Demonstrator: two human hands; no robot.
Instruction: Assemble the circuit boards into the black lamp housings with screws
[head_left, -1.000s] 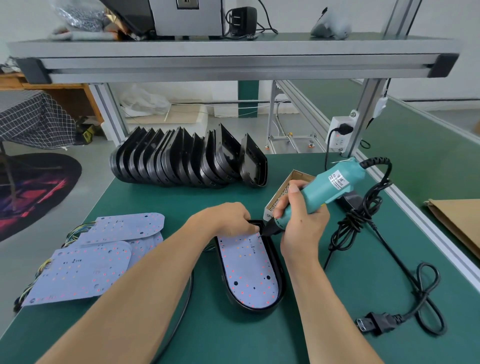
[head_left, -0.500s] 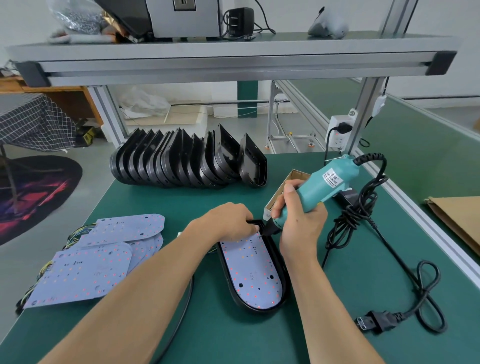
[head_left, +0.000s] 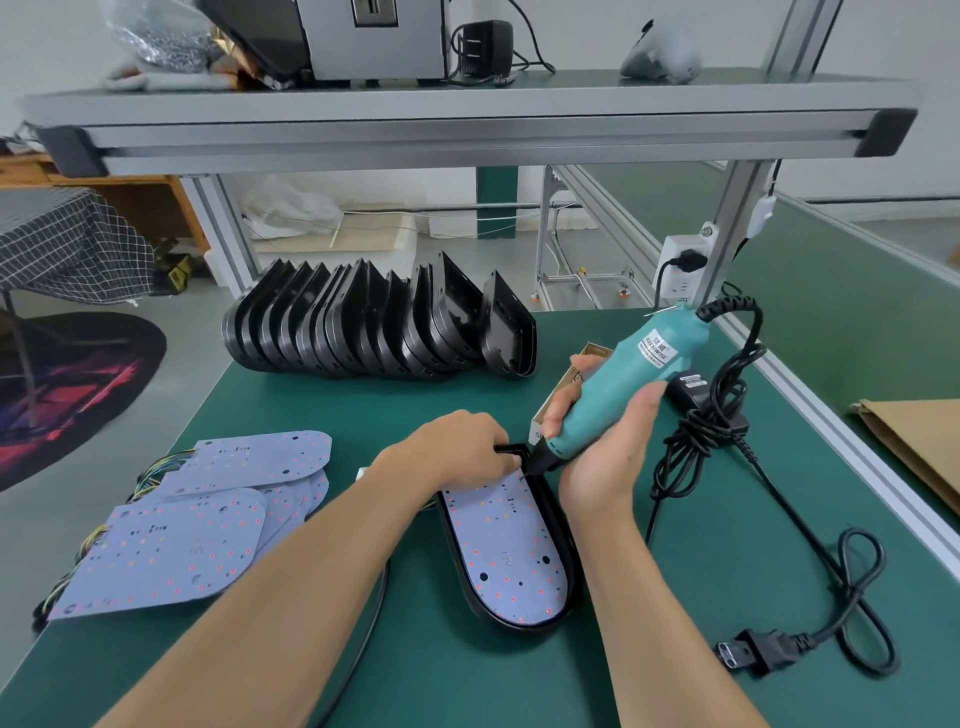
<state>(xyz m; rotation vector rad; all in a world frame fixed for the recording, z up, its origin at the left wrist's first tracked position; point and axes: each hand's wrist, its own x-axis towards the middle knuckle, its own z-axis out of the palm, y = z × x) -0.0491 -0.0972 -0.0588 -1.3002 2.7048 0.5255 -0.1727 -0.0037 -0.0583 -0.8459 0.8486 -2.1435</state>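
A black lamp housing (head_left: 570, 566) lies on the green table with a pale circuit board (head_left: 506, 551) set inside it. My left hand (head_left: 460, 447) grips the far end of the housing, fingers curled over its rim. My right hand (head_left: 597, 441) grips a teal electric screwdriver (head_left: 623, 384), tilted, its bit touching the board's far right corner. No screw can be made out at the tip.
A row of black housings (head_left: 374, 322) leans at the back. Loose circuit boards (head_left: 208, 519) with wires lie at the left. A small cardboard box (head_left: 558, 389) sits behind my right hand. The screwdriver's black cord (head_left: 810, 551) and plug (head_left: 748, 656) trail on the right.
The screwdriver has tipped a little lower and my right hand shifted slightly along its body. My left hand and the housing stay in place.
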